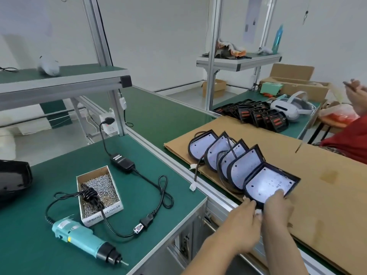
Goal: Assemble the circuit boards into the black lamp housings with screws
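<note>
Several black lamp housings with white circuit boards lean in an overlapping row on a cardboard sheet. The nearest housing lies tilted at the row's front end. My right hand grips its near edge, thumb on the white board. My left hand holds the housing's lower left corner beside a small white connector. A teal electric screwdriver lies on the green mat. An open cardboard box of small silver screws stands behind it.
A black power adapter and its looped cable cross the mat. More black housings and a white headset lie at the back right. Another person's hands and red sleeve are at the right edge. An aluminium rail separates the benches.
</note>
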The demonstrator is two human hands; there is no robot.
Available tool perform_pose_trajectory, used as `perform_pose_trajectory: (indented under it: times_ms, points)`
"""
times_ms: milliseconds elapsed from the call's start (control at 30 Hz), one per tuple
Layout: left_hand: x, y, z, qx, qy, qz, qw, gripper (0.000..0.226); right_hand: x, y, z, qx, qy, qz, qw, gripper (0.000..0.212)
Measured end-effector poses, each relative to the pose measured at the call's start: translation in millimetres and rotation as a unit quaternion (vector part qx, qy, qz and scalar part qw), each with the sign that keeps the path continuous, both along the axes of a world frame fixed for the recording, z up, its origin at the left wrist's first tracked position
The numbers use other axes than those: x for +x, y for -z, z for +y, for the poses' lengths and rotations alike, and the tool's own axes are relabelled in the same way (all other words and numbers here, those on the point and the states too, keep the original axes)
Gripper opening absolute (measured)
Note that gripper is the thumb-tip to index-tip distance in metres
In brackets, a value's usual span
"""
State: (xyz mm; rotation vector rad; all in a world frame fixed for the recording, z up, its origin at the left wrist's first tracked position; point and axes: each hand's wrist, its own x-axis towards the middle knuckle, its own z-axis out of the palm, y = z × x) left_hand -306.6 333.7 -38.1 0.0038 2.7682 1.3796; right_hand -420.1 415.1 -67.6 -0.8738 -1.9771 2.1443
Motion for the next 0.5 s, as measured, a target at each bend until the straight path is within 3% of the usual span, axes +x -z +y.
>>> perform_pose_trajectory:
  times_ms: [233, 333, 500]
  points:
    - [0, 8, -7, 0.011, -0.001, 0.003, 1.0, 0.051, -11, 4, 1, 0.272, -0.014, -0.038, 0.961, 0.067]
    - [6, 13, -10, 0.035, -0.013, -0.01, 0.999, 0.046, -3, 11, -1, 0.338, -0.021, -0.02, 0.941, 0.076]
    - [17, 19, -18, 0.029, -0.032, -0.031, 0.999, 0.05, 7, -2, -5, 0.365, -0.07, -0.003, 0.928, 0.082]
